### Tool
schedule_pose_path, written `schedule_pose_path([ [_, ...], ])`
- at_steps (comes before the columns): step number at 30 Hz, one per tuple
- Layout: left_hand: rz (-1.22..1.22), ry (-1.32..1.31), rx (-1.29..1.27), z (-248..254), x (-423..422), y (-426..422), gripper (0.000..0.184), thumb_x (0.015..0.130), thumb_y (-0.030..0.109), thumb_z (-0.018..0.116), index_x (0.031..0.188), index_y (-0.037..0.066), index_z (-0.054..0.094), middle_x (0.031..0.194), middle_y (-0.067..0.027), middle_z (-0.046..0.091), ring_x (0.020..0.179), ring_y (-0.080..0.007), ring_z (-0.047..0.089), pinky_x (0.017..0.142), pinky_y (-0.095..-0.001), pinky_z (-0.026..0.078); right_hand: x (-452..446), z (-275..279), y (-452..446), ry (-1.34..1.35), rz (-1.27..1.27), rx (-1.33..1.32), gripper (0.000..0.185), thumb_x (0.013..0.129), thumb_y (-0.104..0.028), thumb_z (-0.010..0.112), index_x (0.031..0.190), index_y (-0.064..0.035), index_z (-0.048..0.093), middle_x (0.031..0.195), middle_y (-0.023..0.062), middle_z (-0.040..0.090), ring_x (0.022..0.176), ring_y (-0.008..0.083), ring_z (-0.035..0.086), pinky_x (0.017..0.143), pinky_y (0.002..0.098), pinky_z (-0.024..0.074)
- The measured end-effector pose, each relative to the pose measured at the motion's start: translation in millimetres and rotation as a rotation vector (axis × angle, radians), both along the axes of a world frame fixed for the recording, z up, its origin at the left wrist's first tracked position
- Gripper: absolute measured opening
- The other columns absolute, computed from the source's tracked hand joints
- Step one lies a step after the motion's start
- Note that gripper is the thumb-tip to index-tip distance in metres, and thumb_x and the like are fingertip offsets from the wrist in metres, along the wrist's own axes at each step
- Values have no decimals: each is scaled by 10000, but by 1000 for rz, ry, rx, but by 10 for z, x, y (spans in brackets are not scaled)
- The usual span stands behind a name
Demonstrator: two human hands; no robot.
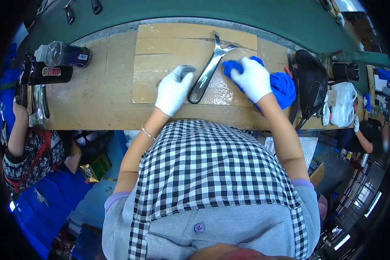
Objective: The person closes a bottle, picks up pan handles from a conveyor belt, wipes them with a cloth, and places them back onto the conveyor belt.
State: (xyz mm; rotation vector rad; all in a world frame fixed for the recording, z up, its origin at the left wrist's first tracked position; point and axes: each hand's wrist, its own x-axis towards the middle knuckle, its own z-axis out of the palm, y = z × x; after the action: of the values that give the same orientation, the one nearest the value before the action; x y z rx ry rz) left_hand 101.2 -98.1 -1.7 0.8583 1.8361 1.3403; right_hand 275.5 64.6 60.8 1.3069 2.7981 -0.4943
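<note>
A metal tool with a forked, shiny head and a dark handle (206,73) lies slantwise on a flat cardboard sheet (156,43). Just left of its handle is my left hand (173,90) in a white glove, thumb and fingers apart, holding nothing. My right hand (252,79), also gloved in white, is closed on part of a blue cloth (283,90), to the right of the tool. The cloth lies bunched beside and under that hand.
A clear bottle (64,54) and a dark bottle (52,73) lie at the left. At the right are a black mesh bag (310,84) and a plastic bag (343,104). Co-workers sit at both sides: a left arm (18,130) and a gloved right-side hand (356,124).
</note>
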Motion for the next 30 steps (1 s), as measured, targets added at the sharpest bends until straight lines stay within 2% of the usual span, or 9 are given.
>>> schedule_pose_path([
  [2, -62, -28, -274, 507, 127, 43, 337, 896, 207, 678, 1193, 50, 644, 845, -52, 622, 785, -141, 585, 747, -260, 485, 41, 59, 229, 145, -168, -14, 372, 824, -365, 633, 945, -14, 619, 936, 221, 685, 880, 395, 663, 788, 469, 523],
  [5, -89, 689, -41, 210, 257, 111, 575, 778, 331, 755, 1274, 87, 600, 944, -110, 621, 859, -280, 617, 775, -386, 514, -142, 390, 227, 278, -135, 99, 350, 817, -313, 638, 999, -16, 601, 965, 197, 670, 925, 386, 649, 801, 464, 516],
  [9, -194, 775, -223, 215, 278, 292, 482, 752, 383, 746, 1123, 88, 661, 816, -96, 633, 778, -279, 640, 693, -413, 524, -607, 175, -90, 24, 218, 199, 256, 757, -272, 709, 864, -57, 621, 858, 167, 657, 824, 322, 663, 737, 452, 532],
  [10, -208, 767, -232, 160, 279, 292, 482, 752, 383, 746, 1123, 88, 661, 816, -96, 633, 778, -279, 640, 693, -413, 524, -685, -10, -217, 176, 286, 234, 216, 774, -264, 693, 842, -71, 624, 806, 154, 663, 749, 305, 669, 680, 438, 541],
  [13, -204, 861, -185, 84, 244, 292, 355, 721, 343, 734, 982, 107, 686, 717, -66, 621, 660, -274, 629, 607, -399, 519, -908, -187, -65, 124, 178, 154, 166, 799, -245, 661, 840, -86, 634, 771, 135, 668, 703, 299, 677, 641, 418, 548],
  [17, -216, 851, -158, 86, 250, 295, 550, 769, 377, 710, 1228, 85, 625, 780, -95, 646, 701, -284, 645, 650, -412, 526, -1169, -266, 361, 121, 54, 159, 216, 878, -305, 601, 882, -89, 614, 850, 150, 692, 799, 346, 684, 679, 478, 542],
  [25, -160, 903, -186, 23, 291, 296, 560, 741, 406, 742, 1229, 146, 656, 733, -91, 657, 677, -300, 651, 622, -435, 520, -873, -103, 698, 186, 39, 71, 336, 862, -433, 594, 898, -101, 628, 847, 156, 696, 803, 373, 675, 732, 481, 533],
  [28, -244, 856, -238, 83, 272, 295, 544, 766, 393, 731, 1191, 61, 660, 743, -93, 635, 676, -278, 634, 637, -411, 522, -795, -184, 98, 209, 339, 116, 260, 843, -369, 634, 854, -110, 617, 804, 125, 689, 742, 338, 676, 620, 469, 540],
  [30, -237, 892, -202, 73, 260, 324, 537, 776, 390, 724, 1185, 50, 652, 750, -94, 635, 684, -279, 635, 641, -411, 521, -871, -271, 156, 260, 239, 151, 248, 846, -356, 636, 843, -109, 609, 805, 121, 689, 742, 330, 678, 592, 464, 536],
])
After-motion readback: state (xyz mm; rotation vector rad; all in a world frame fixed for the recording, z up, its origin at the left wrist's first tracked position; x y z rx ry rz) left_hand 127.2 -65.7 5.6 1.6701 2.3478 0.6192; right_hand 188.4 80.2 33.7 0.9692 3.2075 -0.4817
